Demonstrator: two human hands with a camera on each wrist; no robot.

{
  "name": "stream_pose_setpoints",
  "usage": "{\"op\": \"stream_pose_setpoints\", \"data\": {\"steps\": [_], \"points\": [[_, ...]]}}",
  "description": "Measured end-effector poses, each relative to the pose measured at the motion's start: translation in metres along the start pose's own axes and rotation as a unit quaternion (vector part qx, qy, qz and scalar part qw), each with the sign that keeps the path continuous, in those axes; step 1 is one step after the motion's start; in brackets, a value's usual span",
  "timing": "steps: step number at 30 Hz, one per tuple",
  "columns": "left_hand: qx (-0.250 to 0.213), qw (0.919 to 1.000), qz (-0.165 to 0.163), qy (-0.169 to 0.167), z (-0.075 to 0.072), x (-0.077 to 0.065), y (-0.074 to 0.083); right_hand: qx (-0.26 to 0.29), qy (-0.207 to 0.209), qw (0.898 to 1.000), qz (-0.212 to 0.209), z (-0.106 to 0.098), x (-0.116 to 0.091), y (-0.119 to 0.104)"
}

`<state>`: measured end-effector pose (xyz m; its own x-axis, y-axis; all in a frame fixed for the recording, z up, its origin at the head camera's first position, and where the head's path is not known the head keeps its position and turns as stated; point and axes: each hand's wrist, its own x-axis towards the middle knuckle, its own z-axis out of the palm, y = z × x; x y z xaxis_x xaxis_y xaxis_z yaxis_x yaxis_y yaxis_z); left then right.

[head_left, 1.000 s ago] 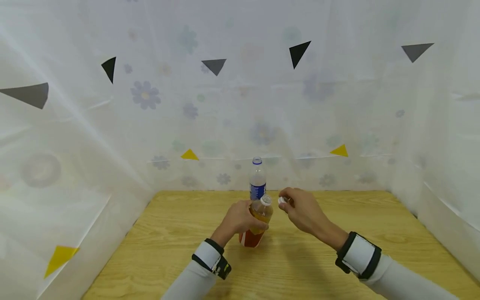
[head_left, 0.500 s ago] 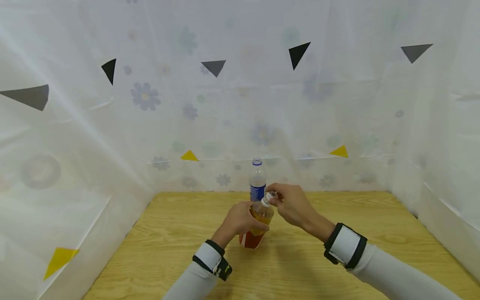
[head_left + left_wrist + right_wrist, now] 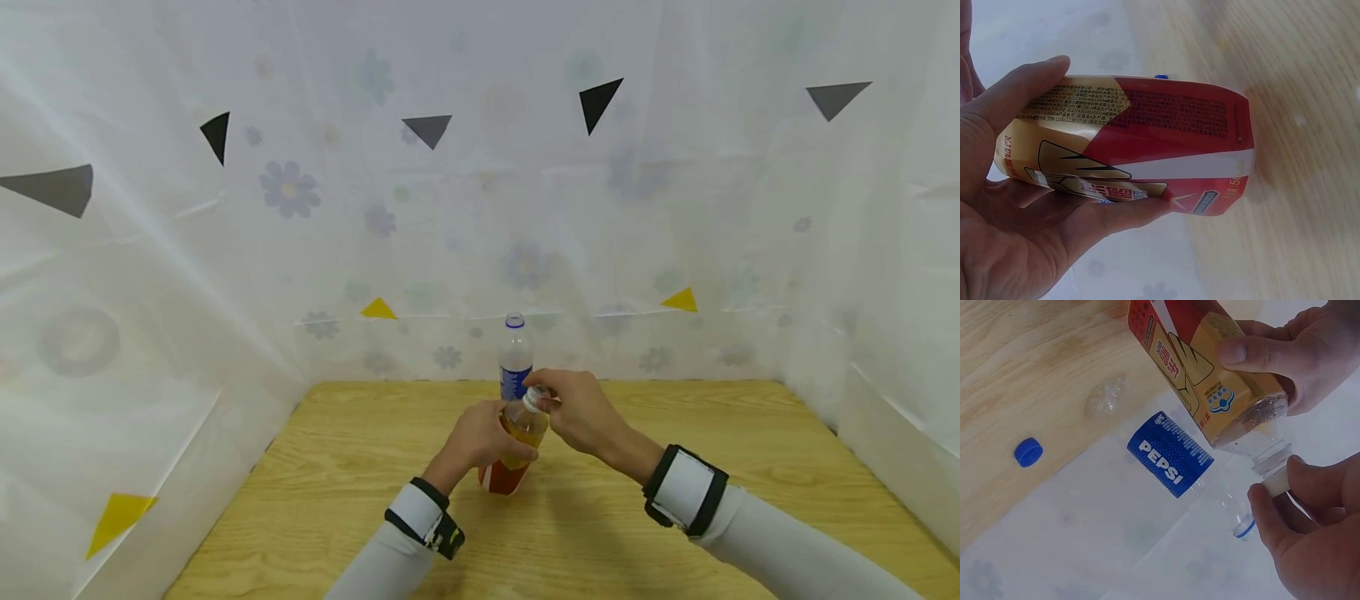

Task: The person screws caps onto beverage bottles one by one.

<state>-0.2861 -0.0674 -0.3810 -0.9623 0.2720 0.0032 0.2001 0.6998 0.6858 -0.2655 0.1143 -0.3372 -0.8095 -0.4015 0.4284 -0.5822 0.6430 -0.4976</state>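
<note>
Bottle w/ red-gold label is in front of the person, about mid-table; if its base touches the table, I can't tell for sure. L hand holds it around the label, thumb on one side, fingers on the other. R hand pinches white cap btwn thumb and index finger, at the mouth of the neck; part of the thread is visible below it.

Step in hand, in my judgement, is fitting the cap. To do it well: keep cap flat on the mouth, not tilted, otherwise thread may cross. Turn w/ light force first, press more only when it runs smoothly. L grip should be firm vs. rotation but w/o squeezing, bc. the wall is prob. soft and liquid could rise. Also mind the elbow room: uncapped Pepsi btl stands just behind, blue cap lies near it.
</note>
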Motion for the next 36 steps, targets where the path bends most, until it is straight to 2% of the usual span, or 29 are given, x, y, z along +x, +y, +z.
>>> {"op": "stream_pose_setpoints", "data": {"steps": [26, 36], "points": [[-0.002, 0.9999, -0.008, -0.009, -0.0024, -0.0008, 0.0016, 0.046, 0.01, 0.999, 0.003, 0.0, 0.0016, -0.0014], [0.001, 0.9999, -0.013, -0.007, -0.0028, 0.0001, 0.0013, 0.027, -0.011, 0.999, 0.034, -0.006, 0.0035, -0.0051]]}}
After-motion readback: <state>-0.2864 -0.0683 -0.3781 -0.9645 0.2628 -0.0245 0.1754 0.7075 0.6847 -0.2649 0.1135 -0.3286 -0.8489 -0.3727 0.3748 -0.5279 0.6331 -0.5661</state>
